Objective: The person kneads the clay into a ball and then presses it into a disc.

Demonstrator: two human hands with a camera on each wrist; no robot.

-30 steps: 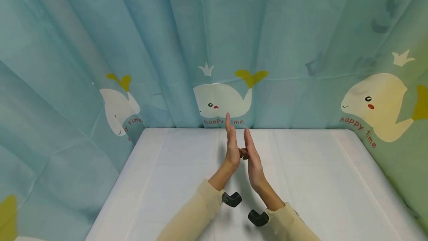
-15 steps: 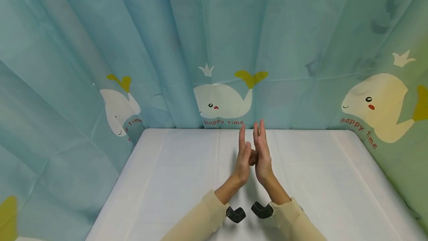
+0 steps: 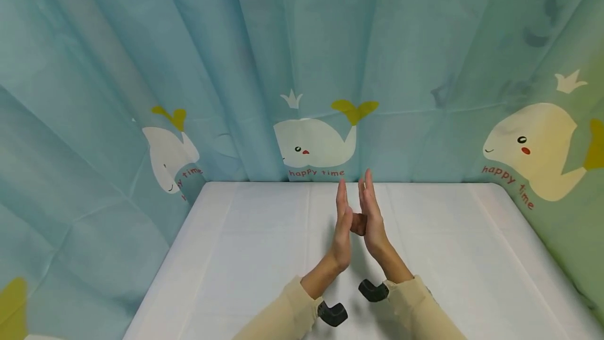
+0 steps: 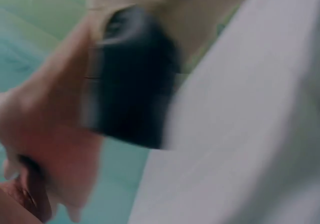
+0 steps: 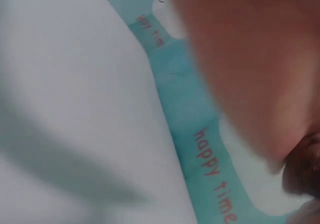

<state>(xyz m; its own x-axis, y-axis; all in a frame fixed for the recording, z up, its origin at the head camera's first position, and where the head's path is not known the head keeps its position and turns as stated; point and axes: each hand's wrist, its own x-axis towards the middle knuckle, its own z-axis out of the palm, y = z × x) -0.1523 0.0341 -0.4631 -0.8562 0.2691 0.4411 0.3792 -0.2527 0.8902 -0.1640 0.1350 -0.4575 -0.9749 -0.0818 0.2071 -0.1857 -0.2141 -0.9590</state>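
Observation:
Both palms face each other above the white table, with a small brown object point(image 3: 358, 224) caught between them. My left hand point(image 3: 343, 237) presses it from the left, fingers straight and pointing away from me. From the other side my right hand point(image 3: 374, 227) does the same, its fingers also extended. Only part of the brown object shows between the palms. In the left wrist view it looks dark, glossy and curved point(image 4: 34, 196), beside the right hand point(image 4: 55, 144); the right wrist view catches its edge point(image 5: 302, 169). Its exact kind cannot be told.
The white table point(image 3: 259, 251) spreads under both forearms. Behind it and at both sides hangs a blue-green curtain point(image 3: 415, 67) printed with whales. A black wrist camera point(image 3: 332, 314) sits on the left sleeve, another black camera point(image 3: 374, 290) on the right.
Over the second, both hands have shifted to the right. The left hand has slid back toward me while the right has slid forward. The brown object stays between the palms and looks turned.

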